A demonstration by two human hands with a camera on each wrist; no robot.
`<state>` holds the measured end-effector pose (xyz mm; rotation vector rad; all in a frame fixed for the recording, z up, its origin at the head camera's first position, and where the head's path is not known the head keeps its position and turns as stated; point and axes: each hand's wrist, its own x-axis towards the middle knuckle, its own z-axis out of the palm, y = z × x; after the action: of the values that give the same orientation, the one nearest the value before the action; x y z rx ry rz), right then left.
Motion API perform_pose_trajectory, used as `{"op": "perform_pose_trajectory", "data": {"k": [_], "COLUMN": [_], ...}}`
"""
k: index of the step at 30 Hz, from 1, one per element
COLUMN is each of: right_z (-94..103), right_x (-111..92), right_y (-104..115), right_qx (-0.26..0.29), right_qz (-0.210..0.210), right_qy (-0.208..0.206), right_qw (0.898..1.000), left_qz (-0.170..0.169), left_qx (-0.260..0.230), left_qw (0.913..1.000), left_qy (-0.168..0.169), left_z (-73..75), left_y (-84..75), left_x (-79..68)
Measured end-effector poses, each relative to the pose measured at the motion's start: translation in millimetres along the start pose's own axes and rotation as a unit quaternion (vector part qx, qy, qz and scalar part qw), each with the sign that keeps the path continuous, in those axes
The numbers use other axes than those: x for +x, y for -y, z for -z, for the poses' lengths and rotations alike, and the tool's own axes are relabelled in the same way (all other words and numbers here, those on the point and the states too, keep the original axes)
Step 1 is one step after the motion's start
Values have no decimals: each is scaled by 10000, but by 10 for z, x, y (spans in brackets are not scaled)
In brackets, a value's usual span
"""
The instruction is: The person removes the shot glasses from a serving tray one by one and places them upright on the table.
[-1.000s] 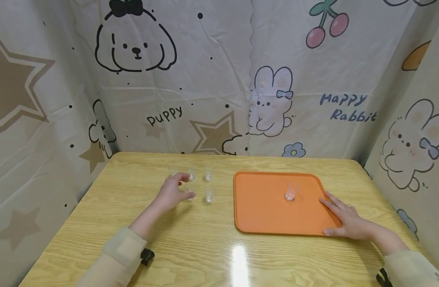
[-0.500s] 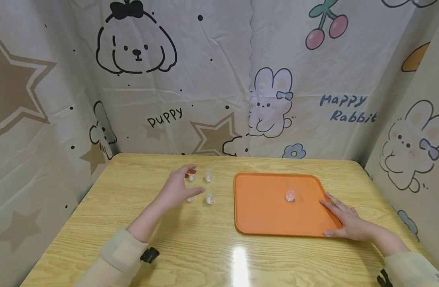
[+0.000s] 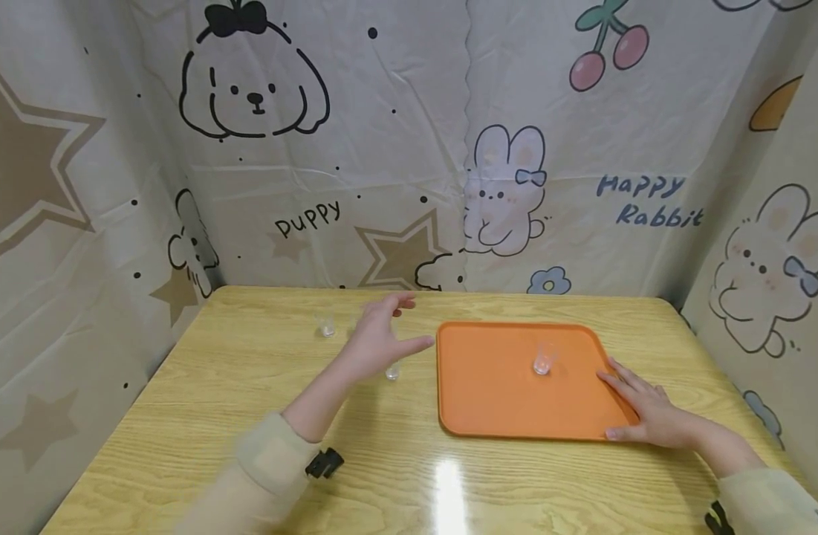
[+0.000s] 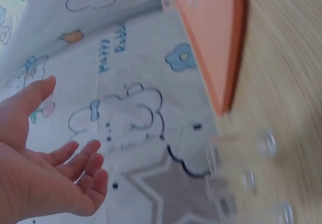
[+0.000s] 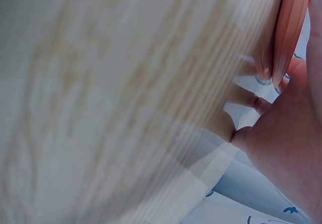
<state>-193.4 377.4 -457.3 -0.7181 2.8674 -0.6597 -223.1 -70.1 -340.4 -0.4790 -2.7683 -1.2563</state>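
Note:
My left hand [image 3: 380, 338] hovers above the small clear glasses left of the tray, thumb spread apart from the fingers and nothing held. One glass [image 3: 326, 327] stands uncovered behind the hand, while another glass [image 3: 391, 371] shows partly below the thumb; the hand hides others. Several blurred glasses [image 4: 267, 144] also appear in the left wrist view, away from the palm. On the orange tray [image 3: 489, 401] one clear glass [image 3: 541, 362] stands right of the middle. At the tray's right edge rests my right hand [image 3: 656, 416], its fingers extended along the rim.
The wooden table [image 3: 248, 386] runs back to a patterned cloth [image 3: 355, 148] that hangs behind it and at both sides. A bright light reflection lies on the tabletop in front of the tray.
My left hand has moved right over the glasses, toward the tray, uncovering the leftmost glass. The glasses, the tray and my right hand have stayed in place.

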Motion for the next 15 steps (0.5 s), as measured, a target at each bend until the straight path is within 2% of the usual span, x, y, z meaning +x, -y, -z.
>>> {"op": "perform_pose_trajectory", "data": {"k": [9, 15], "right_z": [-2, -1], "right_x": [3, 7], "right_y": [-9, -11], "right_qx": [87, 42], "right_qz": [19, 39], "right_qy": [10, -14], "right_qw": [10000, 10000], "left_qz": [-320, -315], "left_qx": [-548, -779], "left_qw": [9979, 9964], "left_qy": [109, 54], "left_z": [-408, -725], "left_y": [-263, -352], "left_x": [196, 308]}}
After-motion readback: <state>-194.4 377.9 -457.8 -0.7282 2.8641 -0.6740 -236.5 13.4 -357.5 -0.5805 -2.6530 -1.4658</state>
